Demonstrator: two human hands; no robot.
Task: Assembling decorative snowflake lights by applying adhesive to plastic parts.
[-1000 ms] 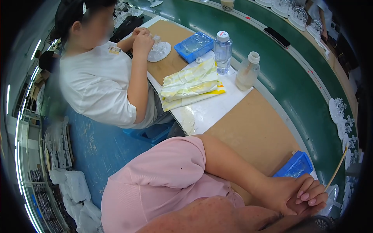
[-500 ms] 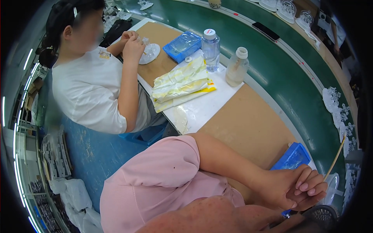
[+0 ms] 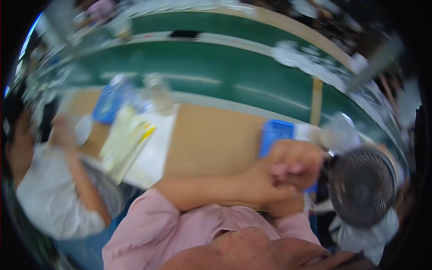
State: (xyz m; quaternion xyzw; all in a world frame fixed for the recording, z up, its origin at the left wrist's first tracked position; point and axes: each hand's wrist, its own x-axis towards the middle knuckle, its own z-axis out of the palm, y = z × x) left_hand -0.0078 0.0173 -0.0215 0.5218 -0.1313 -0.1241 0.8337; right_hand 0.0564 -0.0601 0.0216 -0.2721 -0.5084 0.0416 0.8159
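The picture is smeared by motion. My left hand (image 3: 258, 182) and my right hand (image 3: 299, 159) are clasped together, fingers folded over each other, and I see nothing held in them. They rest at the near edge of a brown board (image 3: 211, 139). A blue tray (image 3: 275, 132) lies just behind them. My left forearm reaches in from a pink sleeve (image 3: 148, 225). A round dark mesh fan (image 3: 362, 186) stands right beside my right hand.
A green conveyor belt (image 3: 216, 67) runs across the back. A pale stick (image 3: 316, 101) stands upright behind the blue tray. Two bottles (image 3: 157, 92), another blue tray (image 3: 108, 103) and a yellow-white packet (image 3: 126, 139) lie left. A person in a white shirt (image 3: 49, 202) sits at far left.
The view has swung to the right and blurred. The mesh fan has come into sight. My hands stay clasped at the same spot by the blue tray.
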